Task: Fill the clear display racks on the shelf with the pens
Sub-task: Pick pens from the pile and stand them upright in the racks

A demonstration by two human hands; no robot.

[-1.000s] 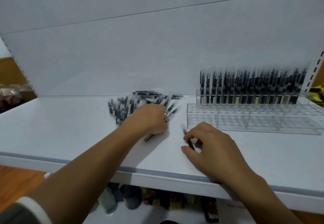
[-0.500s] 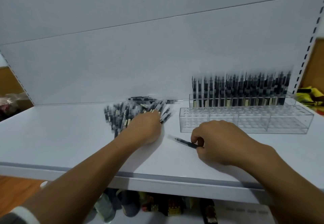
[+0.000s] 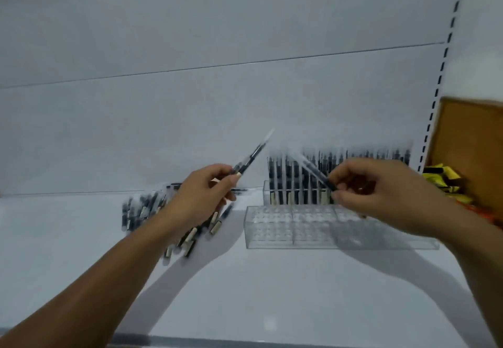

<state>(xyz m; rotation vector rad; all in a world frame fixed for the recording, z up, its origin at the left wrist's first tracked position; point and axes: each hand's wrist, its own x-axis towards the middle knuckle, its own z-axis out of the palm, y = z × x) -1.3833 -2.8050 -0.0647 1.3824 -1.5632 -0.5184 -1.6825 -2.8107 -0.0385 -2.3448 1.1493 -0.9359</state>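
Loaded up, both sides!
Mid-frame, left hand (image 3: 202,192) grips a pen (image 3: 250,158); right hand (image 3: 373,187) pinches a second pen (image 3: 313,170) above the rack (image 3: 285,228).

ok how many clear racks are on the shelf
2. The front rack looks empty, right of the loose pen pile; the back rack stands directly behind it, full of upright pens. The right hand hides part of both; no third shows.

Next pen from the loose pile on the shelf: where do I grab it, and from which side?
Take one at the near fringe of the pile, where the pens lie flat, fanned apart, pale ends toward you. Come from above and pinch across the barrel near that end; deeper in they overlap.
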